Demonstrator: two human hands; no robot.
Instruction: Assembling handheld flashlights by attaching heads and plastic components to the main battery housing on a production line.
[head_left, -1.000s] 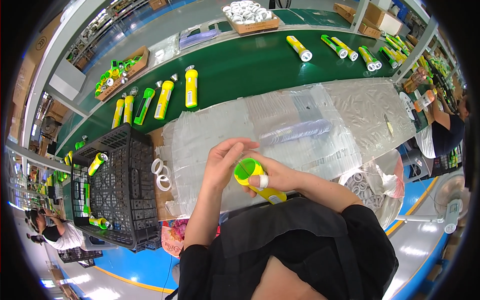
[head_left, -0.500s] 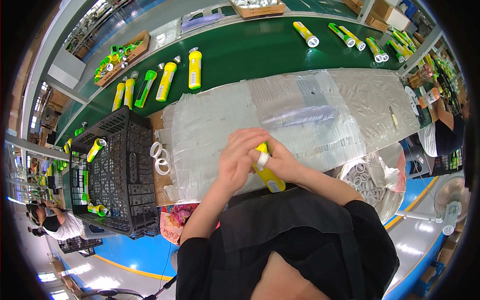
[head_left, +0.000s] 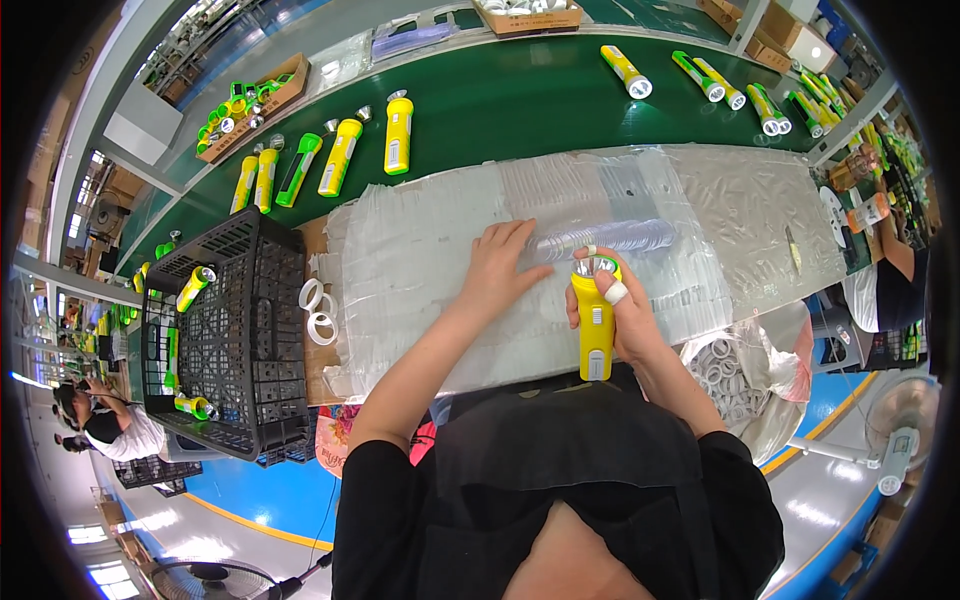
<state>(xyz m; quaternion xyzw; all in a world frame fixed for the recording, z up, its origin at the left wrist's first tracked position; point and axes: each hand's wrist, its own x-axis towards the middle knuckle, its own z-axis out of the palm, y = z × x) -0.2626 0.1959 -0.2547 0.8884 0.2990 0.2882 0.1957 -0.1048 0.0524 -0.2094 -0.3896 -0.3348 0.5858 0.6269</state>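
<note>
A yellow flashlight (head_left: pixel 595 340) stands nearly upright near the front edge of the worktop, its shiny reflector facing up. Around its head my right hand (head_left: pixel 630 318) is closed, with white tape wrapped on the thumb and a finger. My left hand (head_left: pixel 500 268) is empty, fingers apart, over the plastic-covered worktop (head_left: pixel 420 290). It is nearest to the left end of a long row of clear round lenses (head_left: pixel 620 238), which lies just beyond both hands. Whether its fingertips touch the lenses, I cannot tell.
A black crate (head_left: pixel 240 350) with a few flashlights stands at left, beside white rings (head_left: pixel 320 325). Behind runs a green conveyor (head_left: pixel 500 100) carrying several yellow and green flashlights (head_left: pixel 398 135). A bag of white rings (head_left: pixel 715 370) hangs at right; a co-worker's arm (head_left: pixel 895 250) is farther right.
My left hand has let go of the flashlight and moved away toward the lenses, opening. My right hand has shifted the flashlight to the right, and its reflector now shows.
</note>
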